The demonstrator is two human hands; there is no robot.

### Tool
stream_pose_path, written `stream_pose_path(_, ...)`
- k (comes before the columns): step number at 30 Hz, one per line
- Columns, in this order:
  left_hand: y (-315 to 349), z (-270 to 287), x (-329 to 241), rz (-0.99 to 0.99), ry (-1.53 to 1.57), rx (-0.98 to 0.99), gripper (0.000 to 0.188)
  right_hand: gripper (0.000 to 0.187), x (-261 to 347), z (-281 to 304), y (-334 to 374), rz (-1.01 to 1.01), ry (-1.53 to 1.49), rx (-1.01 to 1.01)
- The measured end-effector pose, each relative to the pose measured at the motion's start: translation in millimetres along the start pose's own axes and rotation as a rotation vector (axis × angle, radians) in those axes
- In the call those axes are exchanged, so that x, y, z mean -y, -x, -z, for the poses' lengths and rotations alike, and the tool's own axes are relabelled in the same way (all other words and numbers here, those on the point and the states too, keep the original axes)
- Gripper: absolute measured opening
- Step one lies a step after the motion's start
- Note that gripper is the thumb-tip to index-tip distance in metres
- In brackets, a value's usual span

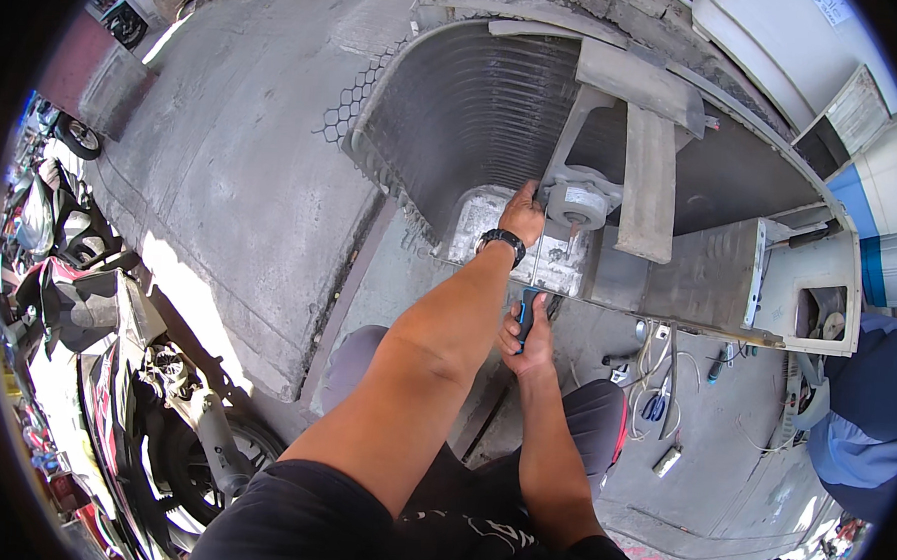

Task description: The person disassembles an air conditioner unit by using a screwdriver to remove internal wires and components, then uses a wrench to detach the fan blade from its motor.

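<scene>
The right hand (529,342) is closed around the black-and-blue handle of a screwdriver (528,312), held upright in the view just outside the near edge of a metal casing (704,276). The screwdriver's shaft runs over that edge, toward a round motor (578,200). The left hand (521,215), with a black wristwatch (501,244) at its wrist, reaches inside the casing just beside the motor's left side. Its fingers are curled, but what they grip, if anything, cannot be told.

The motor sits on a bracket near the middle of the casing, between the near and far edges. A flat metal strip (649,184) passes to its right, and a ribbed, curved wall (466,111) closes the casing's left end.

Past the near edge, toward the right corner, loose cables (649,367) and blue-handled pliers (653,407) lie on the concrete ground (229,140). Well apart, at the far left, stands a motorcycle (114,366).
</scene>
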State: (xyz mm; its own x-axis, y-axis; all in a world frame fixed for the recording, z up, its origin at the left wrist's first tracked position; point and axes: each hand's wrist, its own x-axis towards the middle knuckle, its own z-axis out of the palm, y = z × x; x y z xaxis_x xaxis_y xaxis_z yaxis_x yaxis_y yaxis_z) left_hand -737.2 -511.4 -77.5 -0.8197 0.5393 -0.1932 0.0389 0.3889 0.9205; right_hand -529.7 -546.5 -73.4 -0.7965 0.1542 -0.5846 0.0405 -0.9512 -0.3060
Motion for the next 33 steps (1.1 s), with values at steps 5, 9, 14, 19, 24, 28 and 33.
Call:
stream_pose_path(5, 2.3, -7.5, -0.4, -0.108, -0.110, -0.030, 0.049, 0.055, -6.3, -12.2, -3.5, 0.212, 0.441, -0.461)
stream_pose_path(9, 7.2, -9.5, -3.5, -0.111, -0.077, -0.021, 0.046, 0.051, -29.4, 23.7, -25.0, 0.732, 1.140, -0.803)
stream_pose_path(14, 8.0, -16.9, 27.2, -0.181, -0.114, -0.239, 0.047, 0.040, -9.9, -13.5, 8.7, 0.104, -0.031, -0.193)
stream_pose_path(19, 26.7, -21.2, 20.9, 0.445, 0.766, -0.055, 0.031, 0.032, -2.6, -1.1, 8.1, 0.091, -0.147, 0.131)
stream_pose_path(24, 45.6, -26.2, 1.3, 0.390, 0.853, -0.029, 0.016, 0.027, -13.5, -1.3, 0.7, 0.300, 0.190, -0.171)
stream_pose_path(28, 34.3, -23.8, 10.5, 0.397, 0.939, -0.053, 0.009, 0.031, -4.5, -14.0, 20.8, 0.132, -0.260, -0.035)
stream_pose_path(33, 38.6, -28.5, 1.5, 0.442, 0.992, -0.026, 0.007, 0.029, -31.1, 26.0, 8.1, 0.333, 0.040, 0.052)
